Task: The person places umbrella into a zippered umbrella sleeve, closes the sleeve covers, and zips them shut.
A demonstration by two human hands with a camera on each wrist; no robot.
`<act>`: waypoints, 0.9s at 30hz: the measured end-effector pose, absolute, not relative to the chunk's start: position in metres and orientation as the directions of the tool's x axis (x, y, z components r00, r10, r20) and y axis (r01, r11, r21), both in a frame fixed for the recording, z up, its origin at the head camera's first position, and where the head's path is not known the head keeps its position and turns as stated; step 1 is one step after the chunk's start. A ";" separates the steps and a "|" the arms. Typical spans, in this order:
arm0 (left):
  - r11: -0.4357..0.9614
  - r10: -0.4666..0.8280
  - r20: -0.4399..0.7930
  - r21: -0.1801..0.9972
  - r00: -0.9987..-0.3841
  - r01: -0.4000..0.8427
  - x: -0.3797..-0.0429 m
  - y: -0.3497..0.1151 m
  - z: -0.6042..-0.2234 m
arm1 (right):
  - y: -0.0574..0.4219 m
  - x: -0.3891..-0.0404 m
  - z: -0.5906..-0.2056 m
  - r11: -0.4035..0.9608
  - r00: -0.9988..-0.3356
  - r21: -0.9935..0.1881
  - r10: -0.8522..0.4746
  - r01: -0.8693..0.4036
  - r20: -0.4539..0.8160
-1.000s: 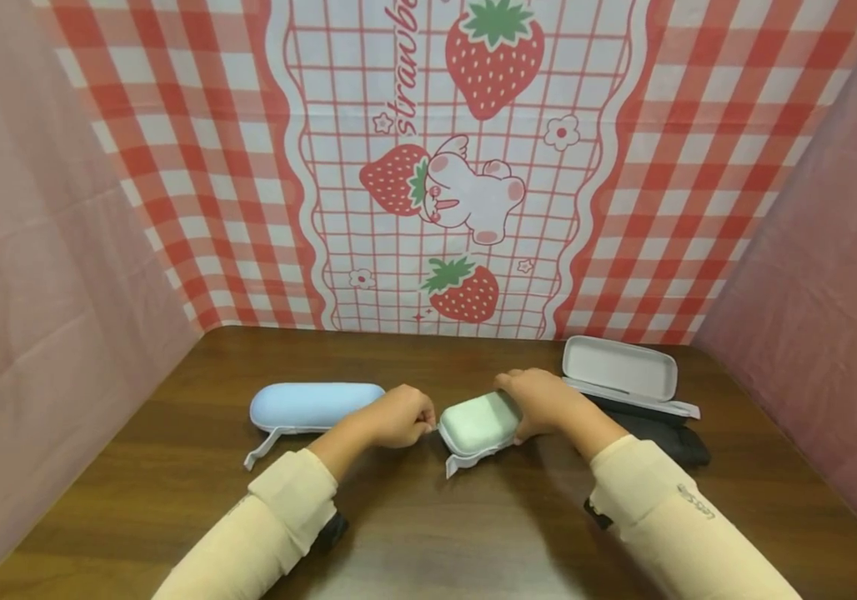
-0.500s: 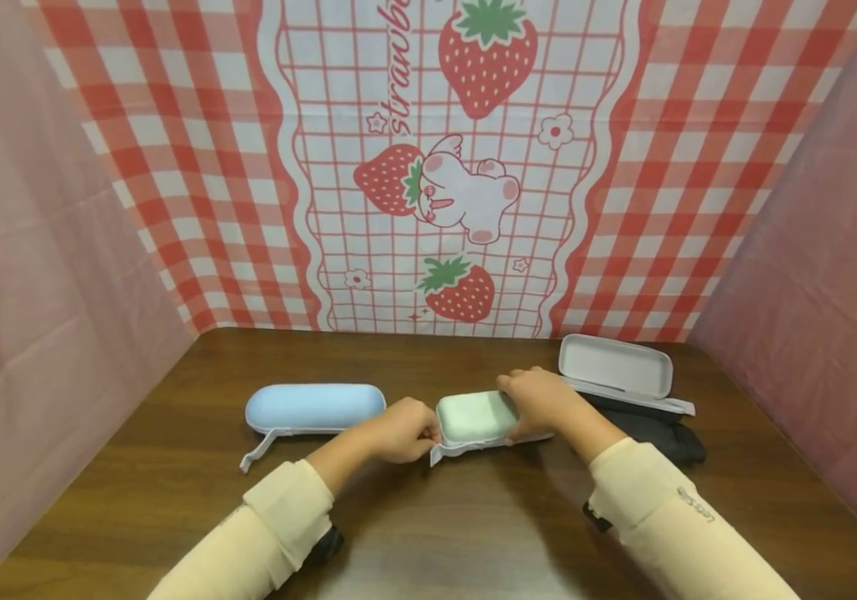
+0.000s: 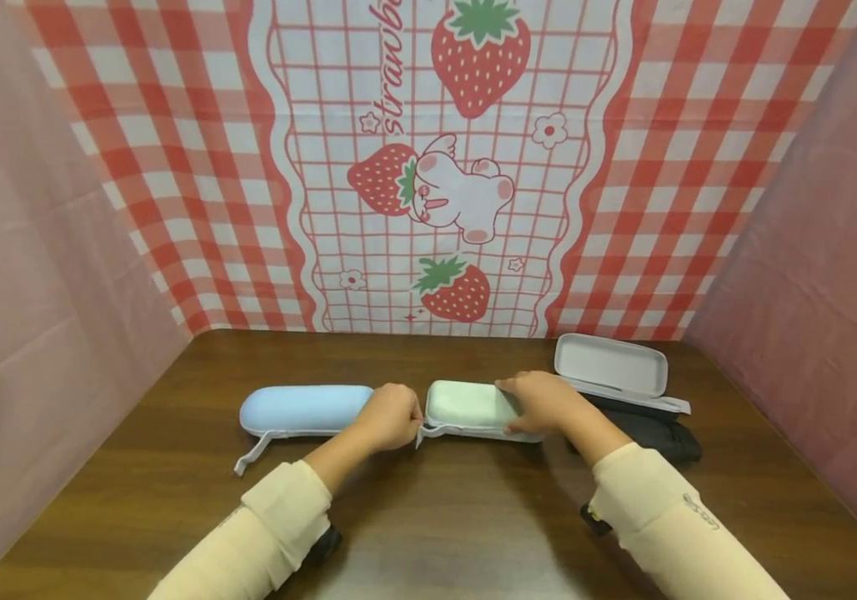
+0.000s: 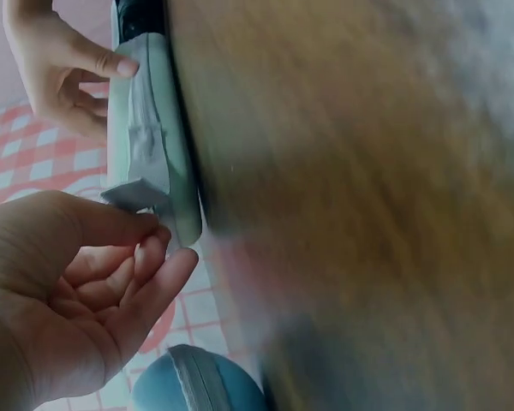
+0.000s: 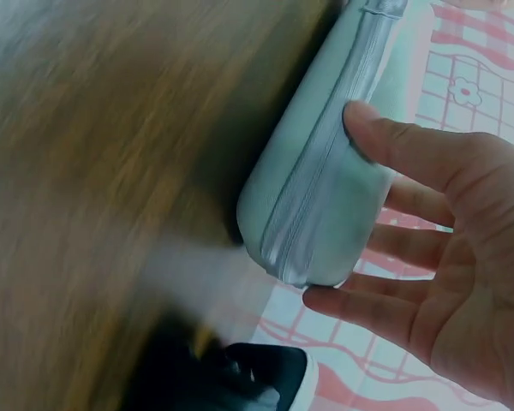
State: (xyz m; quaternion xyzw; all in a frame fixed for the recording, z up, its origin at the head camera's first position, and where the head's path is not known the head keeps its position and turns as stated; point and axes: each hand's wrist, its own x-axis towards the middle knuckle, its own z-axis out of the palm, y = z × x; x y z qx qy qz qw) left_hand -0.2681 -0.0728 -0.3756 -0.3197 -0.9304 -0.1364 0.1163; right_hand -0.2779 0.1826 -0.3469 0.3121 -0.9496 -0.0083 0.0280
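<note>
A light green zip case (image 3: pixel 466 404) lies on the table in the middle of the head view, a grey zipper band running along its front. My right hand (image 3: pixel 544 404) grips its right end, thumb on the front side and fingers behind, as the right wrist view shows. At the left end, my left hand (image 3: pixel 394 415) pinches at the zipper's end with thumb and forefinger; the small part between them is mostly hidden. A grey fabric tab (image 4: pixel 139 193) sticks out right beside the left thumb. Just left of that hand, a closed blue case (image 3: pixel 304 408) with a grey strap lies lengthwise.
At the back right, a grey case (image 3: pixel 610 365) stands with its lid up, a black pouch (image 3: pixel 657 437) in front of it. A checkered strawberry cloth (image 3: pixel 466 167) hangs behind the brown table (image 3: pixel 458 517), with pink cloth at both sides.
The green case has turned from a slant to lie nearly level across the view, its left end swinging back. Both hands stay at its ends; the view shifts slightly.
</note>
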 end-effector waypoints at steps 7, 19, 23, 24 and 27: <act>0.775 0.520 0.268 0.252 -0.811 0.580 -0.260 -0.067 -0.375 | 0.175 -0.281 -0.347 0.822 -0.819 0.019 -0.570 -0.570 0.063; 0.817 0.468 0.244 0.248 -0.849 0.521 -0.250 -0.045 -0.372 | 0.173 -0.286 -0.348 0.825 -0.822 -0.008 -0.562 -0.565 0.086; 0.835 0.450 0.212 0.245 -0.867 0.493 -0.251 -0.047 -0.372 | 0.173 -0.289 -0.356 0.809 -0.803 -0.027 -0.578 -0.587 0.144; 0.840 0.444 0.206 0.242 -0.872 0.485 -0.251 -0.048 -0.372 | 0.174 -0.290 -0.359 0.803 -0.796 -0.032 -0.584 -0.595 0.161; 0.843 0.436 0.214 0.244 -0.874 0.480 -0.252 -0.052 -0.372 | 0.175 -0.289 -0.364 0.792 -0.782 -0.051 -0.588 -0.609 0.204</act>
